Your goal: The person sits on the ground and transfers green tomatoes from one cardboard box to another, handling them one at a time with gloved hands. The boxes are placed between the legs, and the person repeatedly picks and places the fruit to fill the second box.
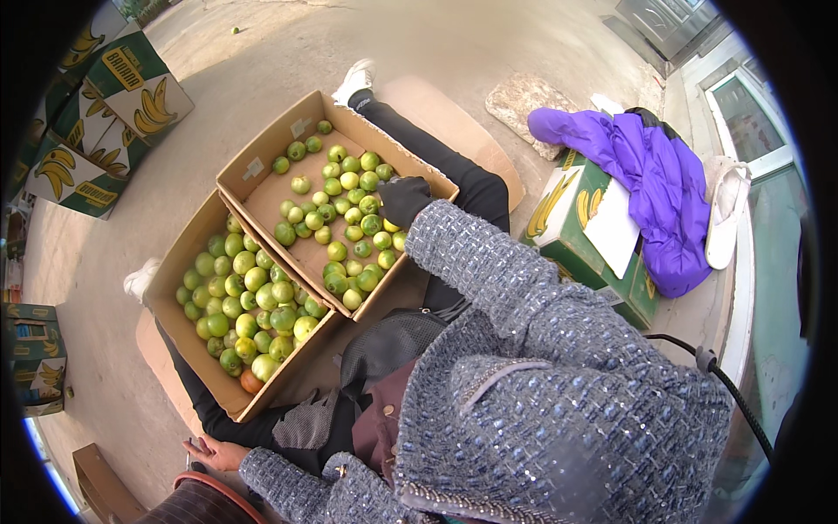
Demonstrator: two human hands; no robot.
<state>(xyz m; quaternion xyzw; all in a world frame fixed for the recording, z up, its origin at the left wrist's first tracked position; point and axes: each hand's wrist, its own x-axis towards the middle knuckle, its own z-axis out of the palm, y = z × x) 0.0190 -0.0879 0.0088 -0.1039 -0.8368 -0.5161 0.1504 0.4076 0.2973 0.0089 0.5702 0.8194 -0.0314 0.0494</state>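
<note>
My right hand [404, 200], in a dark glove, reaches into the upper cardboard box [265, 152]. Its fingertips are beside small green tomatoes [370, 181]; whether it grips one is hidden. Bare and low at the left, my left hand [219, 453] has its fingers partly spread above the rim of a brown bucket [196, 498]. A thin pale thing shows at its fingertips, too small to name. The lower cardboard box [171, 262] holds larger green tomatoes [243, 262] and one orange-red tomato [251, 381]. Both boxes rest between my outstretched legs, side by side.
Banana cartons [141, 85] are stacked at the upper left, with more cartons [39, 360] at the left edge. A purple jacket [655, 190] and a white board [612, 229] lie on a banana carton [563, 203] at the right, near a slipper [727, 216]. Cardboard [452, 124] lies under my leg.
</note>
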